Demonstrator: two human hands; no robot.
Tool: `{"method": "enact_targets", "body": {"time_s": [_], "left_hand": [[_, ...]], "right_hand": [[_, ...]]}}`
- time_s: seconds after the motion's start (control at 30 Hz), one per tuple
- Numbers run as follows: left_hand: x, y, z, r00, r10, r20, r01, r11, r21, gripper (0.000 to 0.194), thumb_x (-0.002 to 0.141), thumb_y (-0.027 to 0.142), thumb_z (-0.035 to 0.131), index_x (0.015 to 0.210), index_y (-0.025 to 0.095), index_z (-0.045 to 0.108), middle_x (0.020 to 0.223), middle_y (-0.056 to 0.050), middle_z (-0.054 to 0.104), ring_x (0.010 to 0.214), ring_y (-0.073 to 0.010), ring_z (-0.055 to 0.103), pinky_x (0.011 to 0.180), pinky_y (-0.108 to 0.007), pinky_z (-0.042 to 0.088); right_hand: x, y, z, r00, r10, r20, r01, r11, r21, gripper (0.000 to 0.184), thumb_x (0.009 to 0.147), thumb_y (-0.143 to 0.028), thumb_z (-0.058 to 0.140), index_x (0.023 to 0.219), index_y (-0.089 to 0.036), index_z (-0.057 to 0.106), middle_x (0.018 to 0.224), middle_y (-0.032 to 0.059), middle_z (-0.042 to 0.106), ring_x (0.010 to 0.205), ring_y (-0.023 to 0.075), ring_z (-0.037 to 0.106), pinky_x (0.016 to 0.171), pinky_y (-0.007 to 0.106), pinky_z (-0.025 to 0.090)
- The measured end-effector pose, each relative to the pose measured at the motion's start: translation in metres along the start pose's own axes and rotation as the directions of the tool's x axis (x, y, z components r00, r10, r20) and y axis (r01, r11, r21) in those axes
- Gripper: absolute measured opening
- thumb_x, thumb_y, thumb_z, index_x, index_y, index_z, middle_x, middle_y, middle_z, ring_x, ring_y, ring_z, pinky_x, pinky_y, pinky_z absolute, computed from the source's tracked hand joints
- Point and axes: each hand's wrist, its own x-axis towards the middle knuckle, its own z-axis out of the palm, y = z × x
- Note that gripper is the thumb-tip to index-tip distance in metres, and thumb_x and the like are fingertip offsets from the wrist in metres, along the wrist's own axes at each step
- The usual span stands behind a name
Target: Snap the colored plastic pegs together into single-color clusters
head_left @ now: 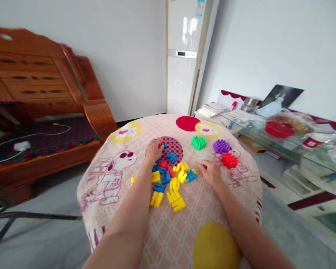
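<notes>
Both arms outstretched
The left hand [154, 150] reaches a red block [160, 143] (grip unclear); the right hand [210, 172] curls closed.

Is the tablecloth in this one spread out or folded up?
Spread out: the tablecloth lies broad and flat beneath the yellow blocks, and its edge hangs down at the near left.
</notes>
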Motion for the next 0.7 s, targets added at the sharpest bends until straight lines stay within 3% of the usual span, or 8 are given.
{"method": "enact_targets", "body": {"time_s": [0.1, 0.2, 0.37, 0.47, 0.53, 0.6, 0.63, 0.7], "left_hand": [[0.000, -0.001, 0.004, 0.999, 0.025, 0.034, -0.026, 1.000, 0.017, 0.044, 0.094, 0.022, 0.049, 0.135, 0.012, 0.061, 0.142, -0.017, 0.058, 0.134, -0.0276, 0.050, 0.116, -0.039, 0.036], [0.000, -0.003, 0.001, 0.998, 0.064, 0.028, -0.063, 0.997, -0.040, 0.038, 0.092, 0.018, 0.047, 0.120, 0.016, 0.072, 0.126, -0.012, 0.070, 0.122, -0.0266, 0.060, 0.108, -0.038, 0.043], [-0.004, 0.004, -0.020, 0.993, 0.037, -0.108, -0.058, 0.978, -0.202, 0.034, 0.087, 0.022, 0.050, 0.105, 0.016, 0.078, 0.106, -0.011, 0.076, 0.098, -0.0261, 0.068, 0.088, -0.033, 0.051], [-0.018, 0.026, -0.031, 0.979, 0.201, -0.032, -0.198, 0.906, -0.374, 0.033, 0.086, 0.031, 0.053, 0.102, 0.016, 0.078, 0.091, -0.007, 0.077, 0.081, -0.0214, 0.067, 0.074, -0.029, 0.050], [-0.032, 0.046, -0.031, 0.928, 0.366, 0.072, -0.285, 0.820, -0.497, 0.032, 0.085, 0.034, 0.055, 0.097, 0.016, 0.078, 0.086, -0.005, 0.076, 0.075, -0.0188, 0.066, 0.069, -0.026, 0.049], [-0.049, 0.067, -0.028, 0.845, 0.517, 0.135, -0.353, 0.730, -0.585, 0.029, 0.086, 0.033, 0.055, 0.093, 0.016, 0.078, 0.087, -0.005, 0.076, 0.078, -0.0180, 0.066, 0.070, -0.025, 0.049], [-0.056, 0.076, -0.026, 0.811, 0.565, 0.152, -0.372, 0.698, -0.611, 0.027, 0.086, 0.032, 0.056, 0.093, 0.016, 0.077, 0.089, -0.005, 0.076, 0.080, -0.0178, 0.067, 0.072, -0.025, 0.049], [-0.068, 0.089, -0.021, 0.780, 0.607, 0.153, -0.398, 0.669, -0.628, 0.025, 0.086, 0.029, 0.056, 0.092, 0.017, 0.077, 0.091, -0.006, 0.075, 0.082, -0.0171, 0.067, 0.073, -0.024, 0.049]], "right_hand": [[0.000, -0.001, -0.001, 1.000, -0.003, 0.011, 0.003, 1.000, -0.006, 0.020, 0.086, -0.018, 0.055, 0.077, -0.020, 0.073, 0.079, 0.0057, 0.074, 0.071, 0.0170, 0.063, 0.066, 0.025, 0.041], [0.000, -0.004, -0.002, 1.000, 0.002, 0.008, -0.002, 1.000, 0.001, 0.020, 0.085, -0.018, 0.055, 0.077, -0.020, 0.073, 0.078, 0.0058, 0.074, 0.070, 0.0173, 0.063, 0.064, 0.025, 0.040], [0.000, -0.008, -0.005, 0.998, 0.032, -0.053, -0.027, 0.994, 0.106, 0.021, 0.086, -0.022, 0.053, 0.078, -0.019, 0.073, 0.074, 0.0058, 0.073, 0.066, 0.0172, 0.063, 0.062, 0.026, 0.041], [-0.001, -0.013, -0.009, 0.990, 0.062, -0.126, -0.028, 0.966, 0.257, 0.025, 0.089, -0.030, 0.052, 0.086, -0.018, 0.074, 0.078, 0.0074, 0.074, 0.069, 0.0184, 0.066, 0.064, 0.027, 0.046], [0.000, -0.016, -0.013, 0.987, 0.088, -0.136, -0.028, 0.921, 0.389, 0.028, 0.090, -0.036, 0.052, 0.091, -0.017, 0.073, 0.079, 0.0072, 0.074, 0.069, 0.0184, 0.066, 0.064, 0.027, 0.048], [0.000, -0.019, -0.016, 0.987, 0.129, -0.100, -0.057, 0.848, 0.527, 0.032, 0.090, -0.042, 0.053, 0.097, -0.017, 0.073, 0.080, 0.0061, 0.074, 0.064, 0.0173, 0.066, 0.060, 0.027, 0.050], [0.000, -0.020, -0.017, 0.986, 0.153, -0.072, -0.082, 0.806, 0.587, 0.034, 0.089, -0.044, 0.054, 0.099, -0.017, 0.072, 0.079, 0.0055, 0.074, 0.061, 0.0168, 0.065, 0.056, 0.027, 0.049], [0.000, -0.021, -0.018, 0.981, 0.191, -0.011, -0.134, 0.727, 0.673, 0.035, 0.086, -0.047, 0.059, 0.099, -0.017, 0.072, 0.076, 0.0044, 0.073, 0.055, 0.0161, 0.063, 0.048, 0.026, 0.047]]}}
